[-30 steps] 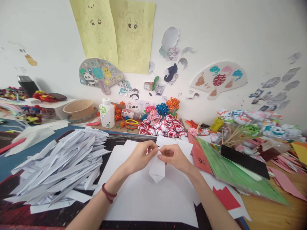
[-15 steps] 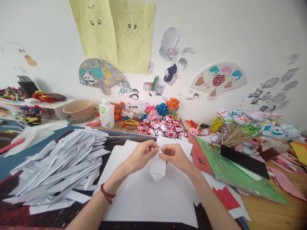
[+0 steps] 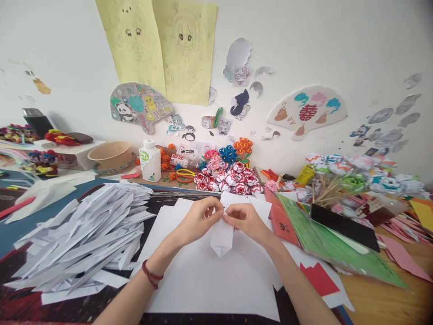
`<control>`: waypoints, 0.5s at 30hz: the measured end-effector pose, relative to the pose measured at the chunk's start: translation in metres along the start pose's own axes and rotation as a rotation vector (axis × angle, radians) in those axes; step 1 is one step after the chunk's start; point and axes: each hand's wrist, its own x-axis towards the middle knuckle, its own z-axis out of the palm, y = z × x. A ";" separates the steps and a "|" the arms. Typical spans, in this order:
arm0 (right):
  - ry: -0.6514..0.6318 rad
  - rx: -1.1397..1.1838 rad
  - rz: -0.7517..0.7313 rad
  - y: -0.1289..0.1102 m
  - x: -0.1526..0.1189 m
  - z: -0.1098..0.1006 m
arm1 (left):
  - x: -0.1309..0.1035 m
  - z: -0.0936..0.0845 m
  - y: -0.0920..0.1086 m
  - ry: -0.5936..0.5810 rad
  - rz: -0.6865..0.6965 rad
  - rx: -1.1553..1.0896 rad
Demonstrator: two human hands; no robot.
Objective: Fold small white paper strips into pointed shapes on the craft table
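Note:
A folded white paper strip (image 3: 221, 239) with a pointed lower end is held up by its top edge. My left hand (image 3: 204, 217) pinches the top left of the strip between thumb and fingers; a dark red cord bracelet circles that wrist. Close beside it, my right hand (image 3: 246, 220) pinches the top right, fingertips almost meeting the left ones. The very top of the strip is partly hidden by the fingers. Beneath both hands lie large white paper sheets (image 3: 209, 284) on a dark surface.
Left of the sheets is a big heap of folded white paper strips (image 3: 91, 234). Behind the hands stand a white bottle (image 3: 149, 161) and red-and-white paper flowers (image 3: 233, 179). To the right lie a green packet (image 3: 338, 253), a black phone-like slab (image 3: 345, 227) and red paper (image 3: 319, 278).
My right hand's fingers have shifted very slightly left and closer to the left hand at the strip's top. Otherwise the scene looks the same.

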 end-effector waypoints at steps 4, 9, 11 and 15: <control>0.040 0.006 -0.046 -0.002 0.000 0.002 | 0.002 -0.002 0.000 -0.004 -0.040 -0.003; 0.082 0.003 -0.041 0.000 0.001 0.003 | 0.002 -0.003 -0.002 -0.006 -0.060 0.007; 0.107 0.016 -0.036 0.001 0.001 0.001 | 0.002 -0.002 -0.003 -0.011 -0.054 -0.002; 0.175 0.037 -0.028 0.003 0.001 -0.004 | 0.002 -0.003 -0.004 -0.025 -0.049 -0.023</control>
